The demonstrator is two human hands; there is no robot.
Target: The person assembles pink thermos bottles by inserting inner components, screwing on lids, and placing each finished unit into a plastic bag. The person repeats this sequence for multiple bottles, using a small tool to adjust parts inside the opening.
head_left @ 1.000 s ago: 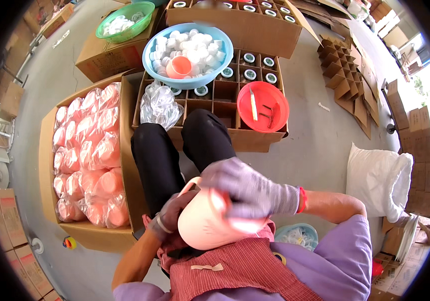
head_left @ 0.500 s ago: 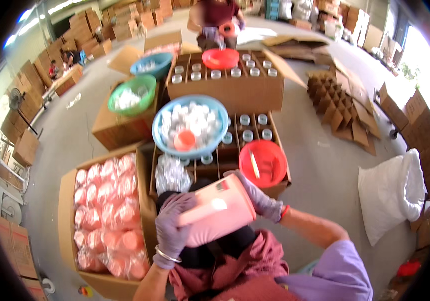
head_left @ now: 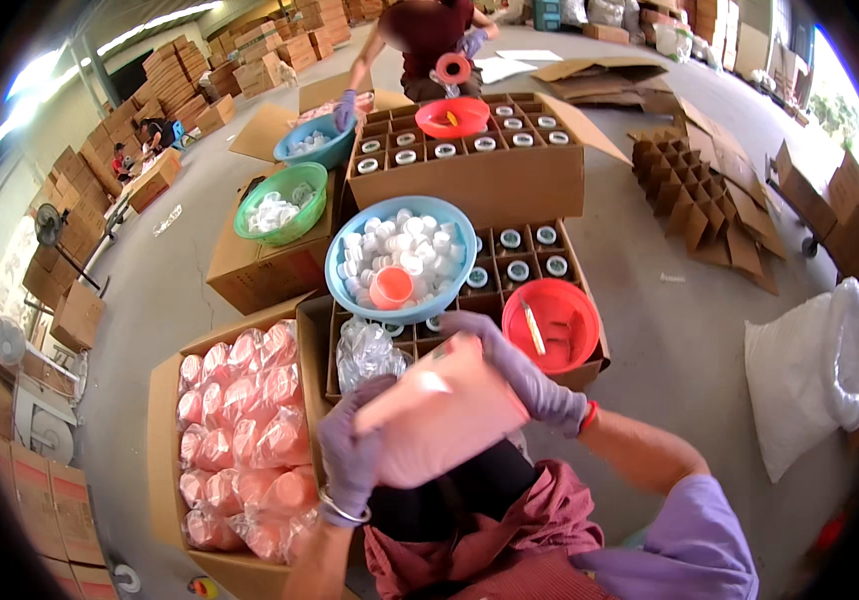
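Note:
In front of my lap I hold a smooth pink canister, tilted, with a small dark label near its upper end; it is slightly blurred. Gloved in grey, my left hand is closed round its left end. The fingers of my right hand, also gloved, wrap its upper right side. Just beyond is a partitioned carton with several capped bottles. On it rest a blue basin of white caps with a pink cup, a red basin holding a yellow-handled tool, and crumpled clear plastic.
At my left, an open carton holds bagged pink pieces. A green basin sits on another box. Across from me, a co-worker stands behind a second carton. Cardboard dividers and a white sack are on the right.
The canister has tipped and turned slightly between my hands, which both still hold it. My view has shifted. The co-worker's hand now reaches into the far blue basin.

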